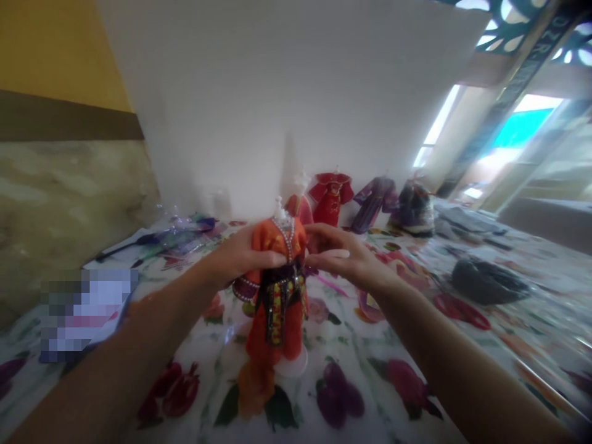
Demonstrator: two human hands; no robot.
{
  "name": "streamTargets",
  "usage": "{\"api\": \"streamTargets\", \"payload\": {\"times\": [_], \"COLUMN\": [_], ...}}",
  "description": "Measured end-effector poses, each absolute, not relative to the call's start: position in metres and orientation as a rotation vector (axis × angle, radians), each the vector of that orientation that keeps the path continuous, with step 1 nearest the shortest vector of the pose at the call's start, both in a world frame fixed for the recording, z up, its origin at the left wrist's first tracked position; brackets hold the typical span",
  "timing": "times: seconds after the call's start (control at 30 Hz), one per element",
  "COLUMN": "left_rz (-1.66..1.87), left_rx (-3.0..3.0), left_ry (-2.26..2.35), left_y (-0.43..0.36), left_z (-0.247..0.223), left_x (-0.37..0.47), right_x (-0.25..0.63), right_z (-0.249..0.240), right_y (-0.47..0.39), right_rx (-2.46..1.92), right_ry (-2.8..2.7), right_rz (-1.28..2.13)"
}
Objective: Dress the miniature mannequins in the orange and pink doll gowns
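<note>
A small orange doll costume [279, 290] with a beaded neckline, a dark sash and a gold-patterned front panel stands upright on a white mini mannequin with a round white base [296, 364]. My left hand [247, 254] grips it at the left, thumb across the front above the sash and fingers hidden behind. At the right side of the bodice is my right hand [340, 251], its thumb and fingers apart. The right fingertips reach the costume's edge; whether they touch the cloth is hard to tell.
Behind stand a red doll dress [330, 197], a purple doll robe [374, 202] and a dark bundle [416, 208]. A dark plastic bag [490, 280] and red scissors handles [462, 310] lie right. Clear plastic wrap [185, 231] and a blurred-out phone-like object [87, 317] lie left.
</note>
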State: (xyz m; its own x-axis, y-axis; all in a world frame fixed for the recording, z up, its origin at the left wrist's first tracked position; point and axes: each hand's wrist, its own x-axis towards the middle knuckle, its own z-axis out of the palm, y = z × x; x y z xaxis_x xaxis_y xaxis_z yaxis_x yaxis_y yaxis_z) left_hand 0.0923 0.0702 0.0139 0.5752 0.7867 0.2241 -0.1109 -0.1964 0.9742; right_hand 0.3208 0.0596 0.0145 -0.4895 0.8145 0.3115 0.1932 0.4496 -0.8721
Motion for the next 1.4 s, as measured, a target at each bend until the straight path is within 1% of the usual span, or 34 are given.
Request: {"api": "streamTargets", "payload": {"times": [0.2, 0.37, 0.5, 0.6, 0.67, 0.83, 0.93, 1.17, 1.4], "left_rz": [0.894, 0.917, 0.913, 0.898, 0.885, 0.877, 0.868, 0.858, 0.875], "left_rx": [1.560, 1.556, 1.536, 1.546, 1.555, 1.570, 1.570, 1.590, 1.630], "left_ry": [0.602, 0.578, 0.572, 0.569, 0.568, 0.632, 0.643, 0.615, 0.703], "left_y": [0.068, 0.069, 0.069, 0.068, 0.068, 0.067, 0.066, 0.067, 0.064], "left_z": [0.015, 0.014, 0.013, 0.014, 0.014, 0.014, 0.014, 0.013, 0.016], "left_x": [0.093, 0.094, 0.093, 0.092, 0.092, 0.092, 0.092, 0.090, 0.089], "right_x": [0.326, 0.315, 0.314, 0.316, 0.316, 0.310, 0.306, 0.305, 0.302], "right_z": [0.019, 0.021, 0.030, 0.039, 0.043, 0.051, 0.056, 0.061, 0.058], "right_y": [0.063, 0.074, 0.079, 0.074, 0.067, 0.056, 0.055, 0.054, 0.056], "right_rx": [-0.970, -0.978, -0.869, -0.879, -0.931, -0.908, -0.950, -0.986, -0.941], "right_ry": [-1.931, -1.863, -1.897, -1.977, -2.085, -2.262, -2.297, -2.329, -2.254], "right_rz": [0.715, 0.743, 0.552, 0.452, 0.474, 0.687, 0.679, 0.683, 0.882]}}
